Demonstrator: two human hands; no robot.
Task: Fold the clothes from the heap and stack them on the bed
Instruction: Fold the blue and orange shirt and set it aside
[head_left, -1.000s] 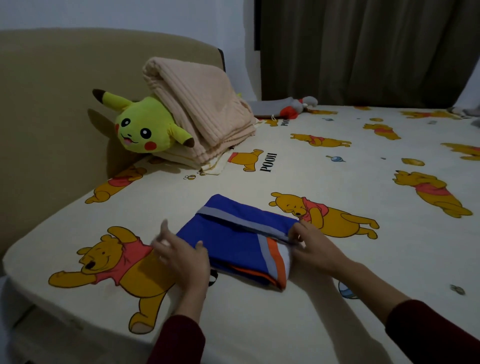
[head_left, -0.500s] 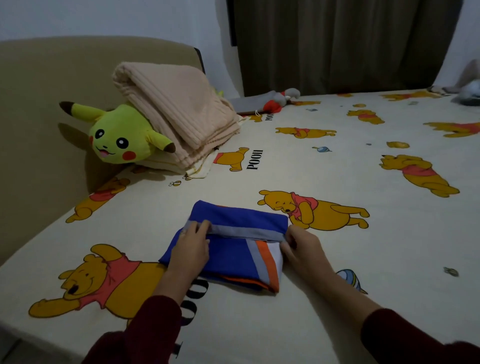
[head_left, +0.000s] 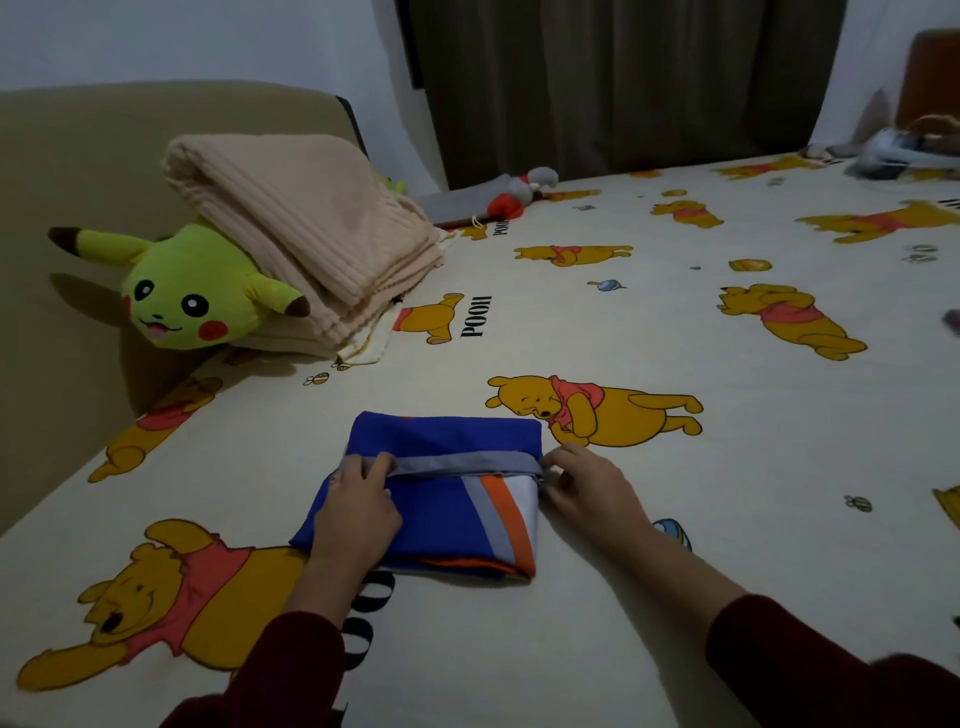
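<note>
The bed (head_left: 675, 545) has a cream sheet with yellow bears in red shirts all over it; a tan headboard (head_left: 78, 171) stands on the left; dark curtains (head_left: 623, 83) hang at the back by a pale wall. A yellow plush toy (head_left: 192, 296) lies by the headboard, partly under a folded peach blanket (head_left: 311, 228); a small grey and red soft toy (head_left: 519, 192) lies far back; some blurry things sit at the far right corner.

The folded blue cloth (head_left: 447, 441) with a grey band and orange and white stripes lies flat on the sheet near the front edge, close to the person. The left hand (head_left: 358, 509) rests on its left part, and its fingers pinch the left end of the grey band; the right hand (head_left: 587, 483) pinches the right end of that band at the cloth's right edge. Both sleeves are dark red.

A second ago the left hand was beside the cloth, not holding it; now it grips the band; the cloth lies squarer to the person.
</note>
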